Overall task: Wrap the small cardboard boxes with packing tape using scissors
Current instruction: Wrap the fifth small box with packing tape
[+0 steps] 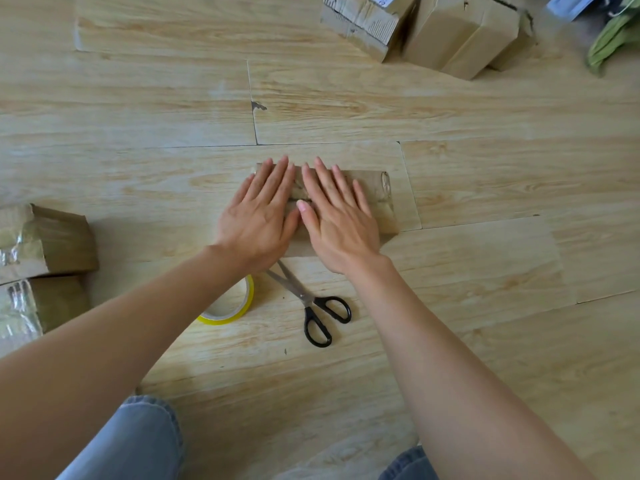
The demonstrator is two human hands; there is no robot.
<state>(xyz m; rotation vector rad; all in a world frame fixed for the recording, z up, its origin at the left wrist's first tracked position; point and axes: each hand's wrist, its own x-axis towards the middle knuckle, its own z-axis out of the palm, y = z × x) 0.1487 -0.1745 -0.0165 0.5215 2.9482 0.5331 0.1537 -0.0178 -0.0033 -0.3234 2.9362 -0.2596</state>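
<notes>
Left grip (258, 216) and right grip (341, 220), both flat and splayed, on glossy taped rectangular cardboard box (378, 199).

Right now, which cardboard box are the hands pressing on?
The middle box, beyond the scissors: left hand and right hand lie flat on it. The left-edge boxes and top-right boxes are untouched.

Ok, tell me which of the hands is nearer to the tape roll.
Left. The left hand lies flat on the box, its wrist just beyond the tape roll. The right hand lies flat beside it on the box, farther right, across the scissors.
</notes>
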